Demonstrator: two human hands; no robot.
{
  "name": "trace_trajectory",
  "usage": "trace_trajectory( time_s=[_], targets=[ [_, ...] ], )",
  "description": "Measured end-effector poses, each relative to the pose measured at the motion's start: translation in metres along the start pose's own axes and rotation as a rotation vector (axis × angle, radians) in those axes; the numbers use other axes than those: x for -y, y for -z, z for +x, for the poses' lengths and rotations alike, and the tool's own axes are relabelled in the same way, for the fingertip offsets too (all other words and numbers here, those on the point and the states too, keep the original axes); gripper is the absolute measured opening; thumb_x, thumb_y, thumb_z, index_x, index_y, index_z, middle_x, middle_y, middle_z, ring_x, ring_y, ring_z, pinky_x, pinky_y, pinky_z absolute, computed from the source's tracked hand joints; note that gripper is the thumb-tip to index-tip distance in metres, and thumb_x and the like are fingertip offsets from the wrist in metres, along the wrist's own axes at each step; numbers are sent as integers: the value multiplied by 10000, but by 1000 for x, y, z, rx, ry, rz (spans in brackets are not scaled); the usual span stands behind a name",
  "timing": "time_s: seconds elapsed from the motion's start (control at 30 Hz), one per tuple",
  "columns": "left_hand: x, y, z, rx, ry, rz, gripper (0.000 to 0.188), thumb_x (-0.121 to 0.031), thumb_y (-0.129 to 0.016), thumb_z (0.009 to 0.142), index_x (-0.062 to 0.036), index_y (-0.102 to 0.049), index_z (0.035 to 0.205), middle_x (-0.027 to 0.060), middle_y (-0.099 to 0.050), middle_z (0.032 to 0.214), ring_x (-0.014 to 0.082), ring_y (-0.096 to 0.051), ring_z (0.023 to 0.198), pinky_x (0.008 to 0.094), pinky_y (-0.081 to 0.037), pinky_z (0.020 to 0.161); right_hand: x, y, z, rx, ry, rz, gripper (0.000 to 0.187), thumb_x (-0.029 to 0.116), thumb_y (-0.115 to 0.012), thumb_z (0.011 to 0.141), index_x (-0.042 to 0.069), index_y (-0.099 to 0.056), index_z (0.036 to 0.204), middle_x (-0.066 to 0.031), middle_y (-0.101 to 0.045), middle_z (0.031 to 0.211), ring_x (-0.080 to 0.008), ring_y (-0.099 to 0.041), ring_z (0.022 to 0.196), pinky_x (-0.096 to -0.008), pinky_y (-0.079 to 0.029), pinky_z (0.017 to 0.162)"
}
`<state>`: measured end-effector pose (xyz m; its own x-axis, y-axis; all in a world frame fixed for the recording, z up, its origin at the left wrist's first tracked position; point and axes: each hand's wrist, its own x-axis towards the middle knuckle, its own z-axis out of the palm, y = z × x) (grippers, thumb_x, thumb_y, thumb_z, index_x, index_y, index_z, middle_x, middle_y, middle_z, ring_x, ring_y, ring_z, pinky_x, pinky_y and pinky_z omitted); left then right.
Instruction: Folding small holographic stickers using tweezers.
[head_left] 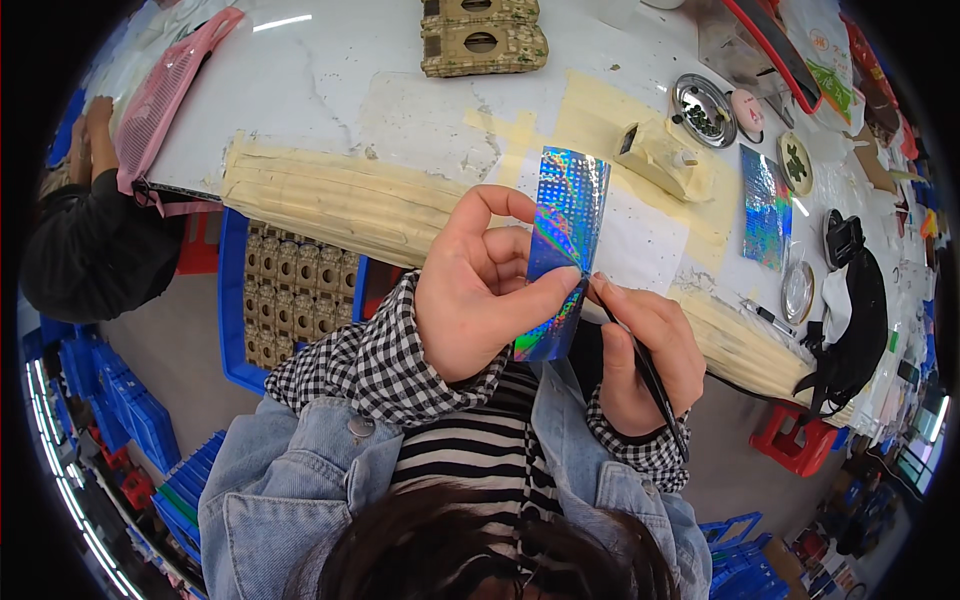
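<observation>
My left hand [478,290] is closed on a shiny blue holographic sticker sheet [572,195], thumb in front and fingers behind. The narrow sheet stands upright over the table's near edge, with rows of small marks on its upper part. In my right hand [655,345] is a pair of slim black tweezers [655,385], held like a pen. Their tips meet the sheet's right edge beside my left thumb; whether they grip a sticker is too small to tell. Behind the sheet, white paper [640,240] lies on the table with tiny specks on it.
A tape-covered block [660,165], a metal dish [722,95] with small dark green pieces, and another holographic sheet [765,215] lie to the right. Camouflage housings [482,55] sit far back. A blue crate [233,300] holds more below left. Another person's sleeve [75,245] is at left.
</observation>
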<state>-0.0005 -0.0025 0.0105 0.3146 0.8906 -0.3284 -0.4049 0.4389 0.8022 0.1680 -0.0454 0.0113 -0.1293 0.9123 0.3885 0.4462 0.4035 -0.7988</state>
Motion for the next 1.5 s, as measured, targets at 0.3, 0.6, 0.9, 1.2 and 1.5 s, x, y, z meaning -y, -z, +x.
trace_trajectory(
  time_s=[0.3, 0.6, 0.9, 1.2, 1.5],
  targets=[
    [-2, 2, 1, 26, -10, 32, 462, 62, -610, 808, -4, -331, 1170, 109, -641, 932, 89, -613, 829, 191, -489, 706, 0, 0, 0, -47, 106, -27, 308, -22, -674, 770, -18, -618, 1072, -177, -638, 998, -288, -637, 960, -422, -505, 889],
    [-4, 2, 0, 34, -16, 32, 463, 50, -599, 819, 0, -323, 1188, 114, -642, 917, 100, -617, 837, 207, -492, 716, -5, -3, 3, -21, 99, -5, 322, -17, -680, 766, -14, -615, 1081, -180, -640, 1005, -297, -628, 981, -445, -495, 907],
    [-3, 3, 0, 28, -33, 4, 457, 50, -585, 828, 5, -315, 1193, 105, -648, 883, 112, -625, 850, 224, -501, 741, -2, -1, 5, 12, 49, -19, 305, 1, -681, 777, -7, -620, 1076, -193, -639, 1017, -299, -630, 976, -420, -503, 900],
    [-3, 4, 0, 31, -42, 19, 463, 47, -592, 824, 3, -315, 1193, 93, -647, 873, 104, -622, 834, 216, -498, 734, -1, 0, 6, 22, 24, -15, 293, 8, -677, 787, -5, -623, 1075, -196, -638, 1006, -311, -634, 972, -380, -512, 875],
    [-5, 3, 0, 37, -43, 23, 459, 49, -595, 822, 0, -318, 1185, 87, -645, 862, 97, -620, 835, 214, -498, 741, -1, -1, 7, 14, 24, -13, 280, -10, -671, 783, -16, -623, 1058, -195, -640, 985, -306, -641, 948, -379, -519, 864]
  ],
)
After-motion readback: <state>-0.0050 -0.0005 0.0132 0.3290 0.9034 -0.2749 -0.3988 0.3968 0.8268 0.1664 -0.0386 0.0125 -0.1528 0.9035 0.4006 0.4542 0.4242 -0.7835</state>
